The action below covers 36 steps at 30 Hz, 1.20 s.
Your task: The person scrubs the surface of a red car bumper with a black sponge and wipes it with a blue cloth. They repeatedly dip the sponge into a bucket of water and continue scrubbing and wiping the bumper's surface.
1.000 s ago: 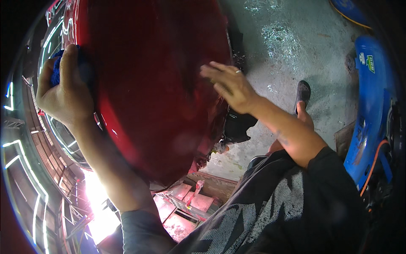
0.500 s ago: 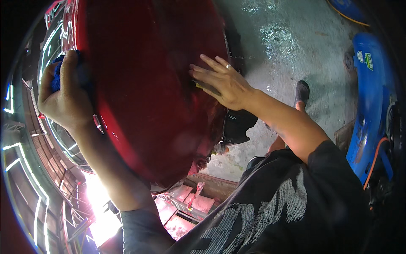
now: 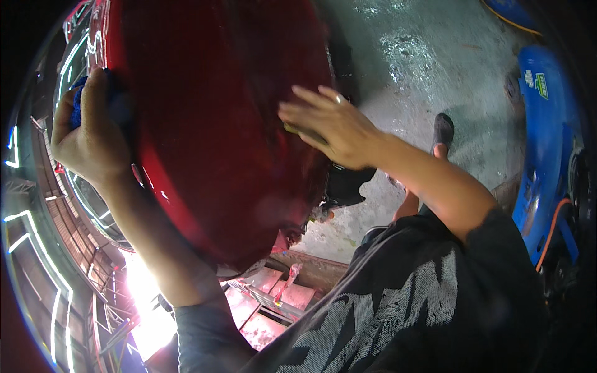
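Observation:
A large glossy dark-red car body panel (image 3: 205, 130) fills the middle, with a faint crease running along it. At its left edge my left hand (image 3: 96, 140) is closed round a bunched blue cloth (image 3: 77, 107). My right hand (image 3: 336, 127) lies on the right part of the panel, fingers stretched out and slightly blurred. Under its palm and thumb is a thin pad with a yellow edge (image 3: 290, 128); most of it is hidden, so its exact kind does not show.
Dark trim (image 3: 348, 183) and a ragged lower edge show along the panel's right side. Beyond lies wet grey floor (image 3: 413, 81), with my shoe (image 3: 443, 130) on it. A blue tank (image 3: 536, 143) and an orange hose (image 3: 550, 233) stand at the far right.
My right hand has shifted slightly down the panel, with the pad beneath it. My left hand and the cloth have moved a little left in view.

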### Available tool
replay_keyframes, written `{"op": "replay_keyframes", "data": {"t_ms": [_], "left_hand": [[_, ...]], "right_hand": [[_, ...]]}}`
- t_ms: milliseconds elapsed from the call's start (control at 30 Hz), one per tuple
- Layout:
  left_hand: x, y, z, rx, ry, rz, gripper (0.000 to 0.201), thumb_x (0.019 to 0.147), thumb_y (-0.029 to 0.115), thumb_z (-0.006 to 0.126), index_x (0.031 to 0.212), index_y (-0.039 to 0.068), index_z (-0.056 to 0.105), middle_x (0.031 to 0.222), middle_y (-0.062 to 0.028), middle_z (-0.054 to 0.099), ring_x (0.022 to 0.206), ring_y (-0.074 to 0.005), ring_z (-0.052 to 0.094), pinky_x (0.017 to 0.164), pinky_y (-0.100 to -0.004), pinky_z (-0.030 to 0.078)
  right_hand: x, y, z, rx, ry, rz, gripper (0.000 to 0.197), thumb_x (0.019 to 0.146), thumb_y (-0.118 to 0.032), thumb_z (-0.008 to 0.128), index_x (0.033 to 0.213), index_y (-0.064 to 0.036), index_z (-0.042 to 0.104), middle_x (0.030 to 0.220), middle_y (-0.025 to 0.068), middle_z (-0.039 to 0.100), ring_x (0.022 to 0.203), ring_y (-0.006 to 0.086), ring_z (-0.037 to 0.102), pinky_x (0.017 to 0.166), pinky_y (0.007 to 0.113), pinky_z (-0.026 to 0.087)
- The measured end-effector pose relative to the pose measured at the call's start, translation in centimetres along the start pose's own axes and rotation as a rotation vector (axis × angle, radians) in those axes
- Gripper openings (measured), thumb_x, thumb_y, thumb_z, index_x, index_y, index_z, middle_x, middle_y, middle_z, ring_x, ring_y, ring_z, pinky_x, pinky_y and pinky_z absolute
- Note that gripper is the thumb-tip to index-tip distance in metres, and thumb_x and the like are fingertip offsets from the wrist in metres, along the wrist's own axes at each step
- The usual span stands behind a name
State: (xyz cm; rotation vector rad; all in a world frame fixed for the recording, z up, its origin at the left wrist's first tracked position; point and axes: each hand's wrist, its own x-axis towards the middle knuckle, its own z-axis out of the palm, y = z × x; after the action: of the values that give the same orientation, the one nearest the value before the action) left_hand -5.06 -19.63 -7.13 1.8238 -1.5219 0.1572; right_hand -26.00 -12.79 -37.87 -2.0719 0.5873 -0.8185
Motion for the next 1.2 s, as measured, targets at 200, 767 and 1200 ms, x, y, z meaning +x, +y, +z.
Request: {"op": "replay_keyframes", "data": {"t_ms": [200, 767, 1200], "left_hand": [[0.2, -0.5, 0.2, -0.034, 0.009, 0.036, 0.012, 0.096, 0.008, 0.082, 0.099, -0.004, 0.081, 0.087, -0.0064, 0.078, 0.074, -0.0112, 0.070, 0.067, -0.0242, 0.054], [0.3, -1.3, -0.4, -0.087, 0.001, 0.040, 0.020, 0.090, 0.019, 0.091, 0.094, 0.001, 0.083, 0.085, -0.0023, 0.078, 0.073, -0.0089, 0.068, 0.071, -0.0240, 0.055], [-0.4, -0.4, -0.6, -0.083, 0.020, 0.045, 0.017, 0.092, 0.016, 0.088, 0.094, 0.000, 0.082, 0.085, -0.0048, 0.077, 0.072, -0.0105, 0.068, 0.069, -0.0236, 0.053]], "right_hand": [[1.2, 4.2, -1.8, 0.261, 0.231, 0.276, 0.050, 0.114, -0.041, 0.055, 0.151, -0.0085, 0.063, 0.156, 0.0085, 0.063, 0.149, 0.0353, 0.052, 0.124, 0.051, 0.040], [-4.4, 4.8, -4.5, 0.765, 0.432, 0.580, 0.025, 0.088, -0.012, 0.090, 0.108, -0.0024, 0.077, 0.105, 0.0069, 0.078, 0.103, 0.0146, 0.071, 0.090, 0.038, 0.055], [-1.7, 1.1, -4.6, 0.795, 0.340, 0.743, 0.039, 0.094, -0.009, 0.087, 0.082, -0.0041, 0.050, 0.100, 0.0101, 0.075, 0.088, 0.0135, 0.069, 0.080, 0.031, 0.055]]}}
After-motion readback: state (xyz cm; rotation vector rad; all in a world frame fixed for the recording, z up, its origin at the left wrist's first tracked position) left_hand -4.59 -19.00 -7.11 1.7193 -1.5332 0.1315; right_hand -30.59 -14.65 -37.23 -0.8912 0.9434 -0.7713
